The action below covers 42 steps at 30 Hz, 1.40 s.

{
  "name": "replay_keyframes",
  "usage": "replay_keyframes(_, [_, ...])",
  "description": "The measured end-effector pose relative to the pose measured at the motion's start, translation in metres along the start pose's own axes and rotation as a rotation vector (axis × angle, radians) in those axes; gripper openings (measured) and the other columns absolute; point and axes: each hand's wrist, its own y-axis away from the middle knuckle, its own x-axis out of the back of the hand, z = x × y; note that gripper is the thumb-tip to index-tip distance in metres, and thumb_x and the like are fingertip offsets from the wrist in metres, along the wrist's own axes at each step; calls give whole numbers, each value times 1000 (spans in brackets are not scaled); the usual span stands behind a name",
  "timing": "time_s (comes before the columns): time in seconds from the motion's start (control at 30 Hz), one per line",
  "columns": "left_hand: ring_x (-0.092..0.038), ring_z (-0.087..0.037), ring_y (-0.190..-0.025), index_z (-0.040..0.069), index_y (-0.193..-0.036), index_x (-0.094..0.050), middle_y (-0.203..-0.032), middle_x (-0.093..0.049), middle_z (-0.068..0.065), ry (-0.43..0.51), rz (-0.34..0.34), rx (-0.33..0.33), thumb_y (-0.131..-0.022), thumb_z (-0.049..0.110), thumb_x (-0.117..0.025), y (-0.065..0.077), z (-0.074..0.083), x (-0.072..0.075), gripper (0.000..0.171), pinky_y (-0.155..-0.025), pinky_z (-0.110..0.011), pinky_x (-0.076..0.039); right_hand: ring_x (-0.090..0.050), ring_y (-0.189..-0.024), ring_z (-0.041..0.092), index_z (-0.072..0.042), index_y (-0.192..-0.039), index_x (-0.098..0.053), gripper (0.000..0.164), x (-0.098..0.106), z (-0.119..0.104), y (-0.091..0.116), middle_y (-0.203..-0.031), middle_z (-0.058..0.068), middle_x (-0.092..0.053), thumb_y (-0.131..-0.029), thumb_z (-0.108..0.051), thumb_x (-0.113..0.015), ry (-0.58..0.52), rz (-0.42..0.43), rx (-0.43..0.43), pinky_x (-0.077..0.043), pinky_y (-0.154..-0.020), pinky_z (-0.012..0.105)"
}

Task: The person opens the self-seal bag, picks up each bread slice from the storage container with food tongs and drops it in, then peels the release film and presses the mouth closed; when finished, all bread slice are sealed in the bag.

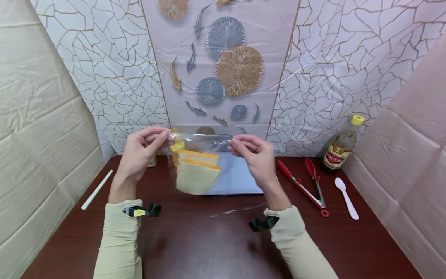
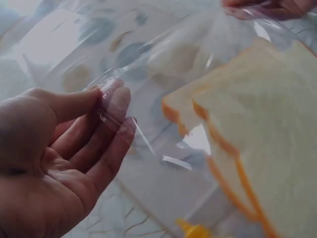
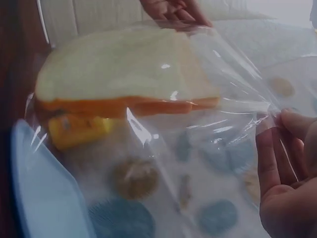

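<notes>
A clear plastic bag (image 1: 205, 140) hangs above the table, stretched between both hands. Inside it lie two slices of bread (image 1: 198, 177) with orange crusts, one overlapping the other. My left hand (image 1: 141, 155) pinches the bag's upper left corner between thumb and fingers. At the upper right corner, my right hand (image 1: 256, 157) pinches the plastic in the same manner. In the left wrist view the thumb of the left hand (image 2: 74, 144) presses the film against the fingers. The right wrist view shows film between the thumb and fingers of the right hand (image 3: 287, 168).
Behind the bag are a pale blue flat board or tray (image 1: 237, 182) and a yellow-capped bottle (image 1: 177, 146). White chopsticks (image 1: 96, 190) lie left. Red-handled tongs (image 1: 303, 188), a white spoon (image 1: 346, 197) and a dark sauce bottle (image 1: 339, 149) are right. A clear plastic strip (image 1: 238, 210) lies in front.
</notes>
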Motion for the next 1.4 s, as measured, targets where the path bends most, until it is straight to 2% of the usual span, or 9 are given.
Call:
replay_keyframes(0.2, [-78,-7,-77,-5,-114,-76,-89,-83,1,-8,129,3,-104,9,-73,10,15,28,18,-75,-20,-63,-83,-85,21,4,-114,-76,16,-35,27,4,-99,8,-85,-102,-7,-76,-81,-70,-144,-67,-82,44])
replay_keyframes(0.4, [-70,-8,-76,1,-100,-78,-84,-76,1,69,187,78,-104,9,-72,19,30,48,11,-68,-22,-62,-81,-81,14,1,-116,-73,14,-66,48,6,-96,6,-84,-105,-7,-72,-286,-106,-383,-67,-77,29])
replay_keyframes(0.5, [-66,-5,-71,3,-99,-77,-80,-73,9,-118,256,194,-106,17,-72,19,21,59,16,-63,-20,-58,-80,-78,11,4,-117,-72,16,-78,69,8,-92,6,-83,-104,-5,-72,-323,-79,-484,-65,-76,24])
replay_keyframes(0.63, [-64,2,-62,-3,-114,-73,-70,-70,21,-481,291,389,-108,27,-68,16,-19,70,31,-60,-17,-53,-79,-76,11,8,-116,-71,17,-83,107,19,-91,8,-82,-103,-3,-72,-208,-52,-576,-66,-77,27])
replay_keyframes(0.73, [-65,3,-61,-7,-123,-71,-70,-71,20,-590,283,485,-108,29,-66,15,-54,73,40,-60,-18,-54,-79,-78,11,7,-115,-74,17,-79,128,29,-96,15,-82,-103,-5,-73,-13,-26,-571,-66,-77,28])
replay_keyframes(0.87, [-64,4,-64,-1,-119,-77,-74,-78,12,-722,336,513,-107,33,-69,18,-87,73,37,-63,-17,-51,-82,-95,21,1,-125,-74,25,-72,140,35,-113,19,-82,-102,-7,-74,187,-23,-518,-66,-83,28])
replay_keyframes(1.0, [-74,-13,-80,2,-116,-81,-88,-84,-4,-827,394,542,-106,33,-68,26,-106,76,35,-74,-25,-52,-73,-127,32,-5,-148,-61,47,-71,139,36,-142,21,-71,-102,-9,-73,221,-142,-518,-61,-101,33])
replay_keyframes(1.17, [-65,-47,-125,-2,-124,-76,-126,-76,-24,-930,310,650,-106,34,-62,32,-113,85,43,-104,-54,-54,-61,-144,34,-1,-156,-51,54,-70,140,38,-160,25,-54,-105,-8,-69,214,-242,-547,-55,-114,40])
replay_keyframes(1.4, [-63,-50,-127,-4,-131,-70,-133,-71,-29,-1048,265,598,-106,32,-61,30,-91,77,45,-101,-62,-53,-70,-131,37,4,-140,-66,35,-55,134,42,-140,23,-71,-107,-9,-66,274,-214,-469,-60,-106,35])
